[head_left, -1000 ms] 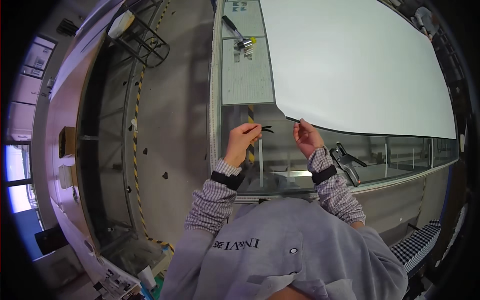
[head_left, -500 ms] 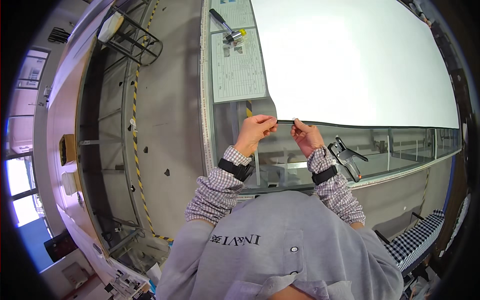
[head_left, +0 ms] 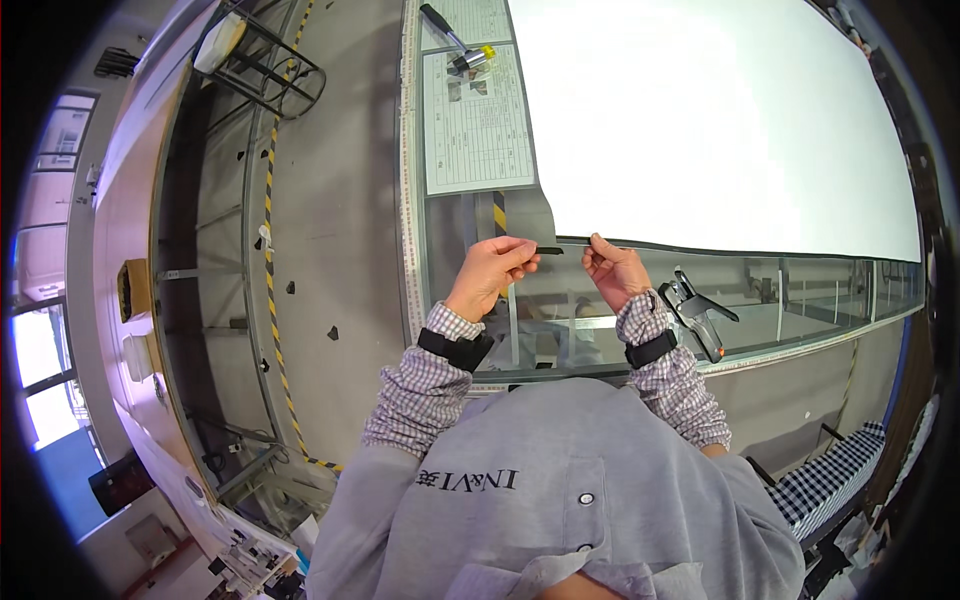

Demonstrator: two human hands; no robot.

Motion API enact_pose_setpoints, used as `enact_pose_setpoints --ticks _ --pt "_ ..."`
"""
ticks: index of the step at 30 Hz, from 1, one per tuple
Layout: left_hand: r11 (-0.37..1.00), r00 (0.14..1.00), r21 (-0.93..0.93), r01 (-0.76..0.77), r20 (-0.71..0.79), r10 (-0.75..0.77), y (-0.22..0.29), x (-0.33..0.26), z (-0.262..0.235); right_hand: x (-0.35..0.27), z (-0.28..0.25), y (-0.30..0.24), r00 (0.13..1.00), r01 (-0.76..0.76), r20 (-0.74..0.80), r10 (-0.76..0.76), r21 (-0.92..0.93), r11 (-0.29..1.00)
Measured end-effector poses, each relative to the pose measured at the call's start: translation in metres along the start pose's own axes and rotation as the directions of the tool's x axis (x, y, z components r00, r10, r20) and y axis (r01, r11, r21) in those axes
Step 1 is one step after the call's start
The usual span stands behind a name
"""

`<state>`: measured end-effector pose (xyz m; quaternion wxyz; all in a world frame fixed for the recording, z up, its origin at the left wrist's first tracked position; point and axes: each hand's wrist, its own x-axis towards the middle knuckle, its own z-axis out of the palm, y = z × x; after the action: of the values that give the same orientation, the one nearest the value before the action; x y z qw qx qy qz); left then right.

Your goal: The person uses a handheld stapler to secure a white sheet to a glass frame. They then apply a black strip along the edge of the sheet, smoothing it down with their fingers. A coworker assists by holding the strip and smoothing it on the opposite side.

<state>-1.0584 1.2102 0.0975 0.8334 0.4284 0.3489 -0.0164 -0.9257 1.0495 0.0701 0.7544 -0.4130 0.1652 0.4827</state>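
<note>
A large white sheet [head_left: 710, 130] with a thin black strip [head_left: 700, 249] along its near edge lies over the glass-topped table [head_left: 560, 300]. My left hand [head_left: 492, 272] is closed in a pinch on a short black strip piece [head_left: 550, 251], whose free end points right, just below the sheet's near left corner. My right hand [head_left: 613, 270] pinches the black edge strip a little right of that corner, thumb and fingertips on it. To the right of my right wrist rests a black spring clamp [head_left: 697, 312] on the glass.
A black-handled hammer [head_left: 458, 40] with a yellow face lies on printed paper sheets [head_left: 480, 135] at the far left of the table. Left of the table, a stool [head_left: 262, 65] stands beyond striped floor tape [head_left: 272, 260]. A checked-cloth chair [head_left: 835, 475] is at lower right.
My left hand has moved left and slightly down, away from the sheet's corner, with the short black strip piece in its fingers. My right hand stays at the edge.
</note>
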Motion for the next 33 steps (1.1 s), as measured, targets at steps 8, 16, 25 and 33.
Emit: enact_pose_setpoints --ticks 8,16,25,33 --pt "0.999 0.999 0.033 -0.036 -0.011 0.037 -0.004 0.016 0.019 0.0 -0.001 0.004 1.0 0.01 -0.023 -0.01 -0.023 1.0" --pt "0.998 0.999 0.049 -0.037 -0.018 0.038 -0.008 0.018 0.024 -0.003 -0.005 0.008 1.0 -0.018 -0.02 0.018 -0.005 1.0" --pt "0.982 0.998 0.182 -0.059 0.007 0.058 -0.008 0.018 0.023 -0.011 0.011 0.013 0.993 -0.059 0.103 0.06 -0.012 0.998" --pt "0.983 0.998 0.181 -0.039 -0.039 0.046 -0.018 0.02 0.021 -0.005 0.002 0.026 0.998 0.066 0.0 -0.067 -0.15 0.986"
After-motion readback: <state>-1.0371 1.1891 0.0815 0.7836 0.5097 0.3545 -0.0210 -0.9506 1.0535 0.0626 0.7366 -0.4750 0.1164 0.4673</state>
